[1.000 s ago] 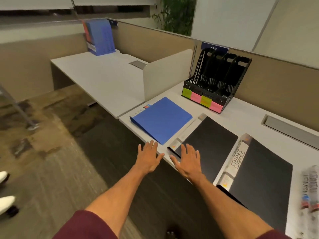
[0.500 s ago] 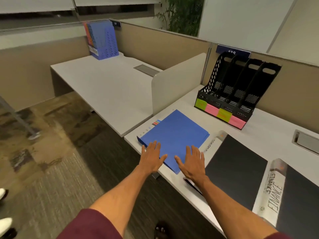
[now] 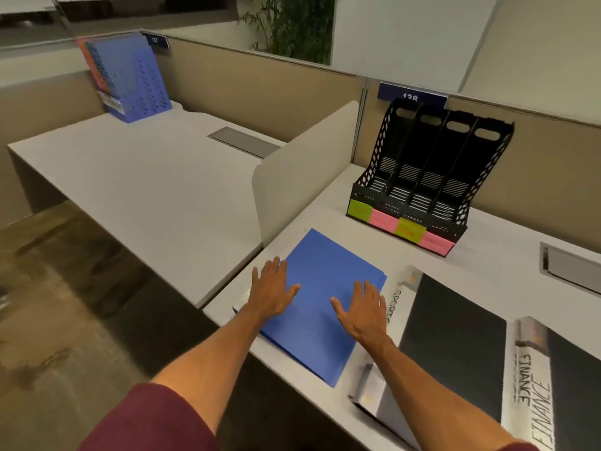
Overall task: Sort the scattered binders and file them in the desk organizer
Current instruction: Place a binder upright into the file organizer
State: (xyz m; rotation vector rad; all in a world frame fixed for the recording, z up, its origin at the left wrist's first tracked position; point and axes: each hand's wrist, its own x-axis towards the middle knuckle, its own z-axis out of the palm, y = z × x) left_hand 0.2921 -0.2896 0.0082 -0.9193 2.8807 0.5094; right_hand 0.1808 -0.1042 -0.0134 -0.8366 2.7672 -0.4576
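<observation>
Resting flat (fingers spread), left hand (image 3: 271, 289) and right hand (image 3: 361, 312) on blue binder (image 3: 325, 288).

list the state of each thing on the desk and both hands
blue binder: closed, lying flat, both hands over it
left hand: open, fingers spread
right hand: open, fingers spread
black desk organizer: upright, all four slots empty
black binder marked sports: closed, lying flat
black binder marked finance: closed, lying flat

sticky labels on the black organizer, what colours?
Head view: labels alternate green, pink, green, pink along the organizer front.
</observation>
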